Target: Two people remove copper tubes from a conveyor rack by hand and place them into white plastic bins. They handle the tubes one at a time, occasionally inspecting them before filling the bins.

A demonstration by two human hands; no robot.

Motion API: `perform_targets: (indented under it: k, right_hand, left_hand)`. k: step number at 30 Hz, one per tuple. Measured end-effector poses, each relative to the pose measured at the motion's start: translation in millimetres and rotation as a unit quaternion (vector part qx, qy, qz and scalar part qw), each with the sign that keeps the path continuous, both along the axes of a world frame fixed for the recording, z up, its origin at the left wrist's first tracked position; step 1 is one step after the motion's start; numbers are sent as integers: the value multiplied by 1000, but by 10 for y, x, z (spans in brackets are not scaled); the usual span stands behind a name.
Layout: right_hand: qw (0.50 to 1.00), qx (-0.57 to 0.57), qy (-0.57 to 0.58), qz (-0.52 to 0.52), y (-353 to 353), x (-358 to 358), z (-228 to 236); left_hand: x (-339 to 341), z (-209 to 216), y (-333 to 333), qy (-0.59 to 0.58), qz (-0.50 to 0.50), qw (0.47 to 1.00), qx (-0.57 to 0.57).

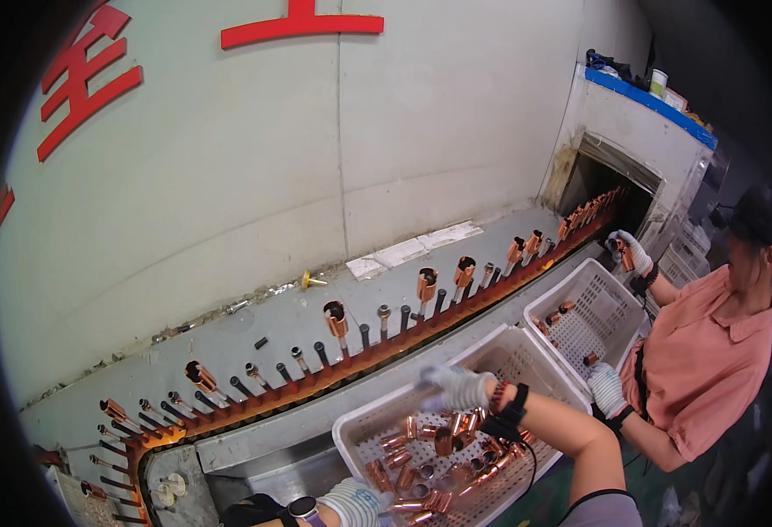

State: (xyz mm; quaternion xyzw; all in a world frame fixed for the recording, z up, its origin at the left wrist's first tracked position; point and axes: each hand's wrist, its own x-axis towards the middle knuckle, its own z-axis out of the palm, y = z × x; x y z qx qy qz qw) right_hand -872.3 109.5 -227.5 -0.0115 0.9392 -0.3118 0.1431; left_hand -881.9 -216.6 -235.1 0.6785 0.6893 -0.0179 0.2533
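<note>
My right hand (pixel 460 389), in a white knit glove, passes over a white perforated crate (pixel 344 432); motion smears its fingers. Below it lie several copper fittings (pixel 443 441), short shiny tubes in a loose heap. At the crate's near left edge is my gloved left hand (pixel 355 502), with a watch (pixel 302 507) on the wrist. Its fingertips are blurred beside the copper pieces, and whether they grip one cannot be made out. Beyond the crate runs a rust-orange conveyor rail (pixel 377 356) with upright pegs, some topped by copper fittings (pixel 336 318).
To the right a co-worker in a pink shirt (pixel 710 342) holds a copper piece (pixel 624 255), other hand at a second white crate (pixel 570 294). The rail bends at the left and enters a dark wall opening (pixel 610 180) at the far right. A brass-coloured part (pixel 309 280) lies on the ledge.
</note>
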Motion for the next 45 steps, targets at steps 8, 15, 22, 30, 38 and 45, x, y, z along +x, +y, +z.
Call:
perform_targets:
  k: [8,15,22,30,38,45]
  right_hand:
    - [910,176,311,-213,-52,-1326,738]
    - [895,-8,381,-229,-372,-1476,13]
    - [924,-9,381,-21,-474,-624,198]
    - [904,191,129,-359,568,-1282,855]
    - [944,242,76,-210,454,-1509,707]
    - [952,220,182,-110,-37,-1079,610]
  left_hand:
    - [135,111,-33,-3,21,999,25]
    - [204,76,-64,-8,21,997,76]
    - [7,-25,-197,-37,-4,996,87]
    - [-86,-41,-226,-43,-7,996,72]
    - [46,89,-117,-36,7,997,70]
    - [131,280,-43,-53,28,998,33]
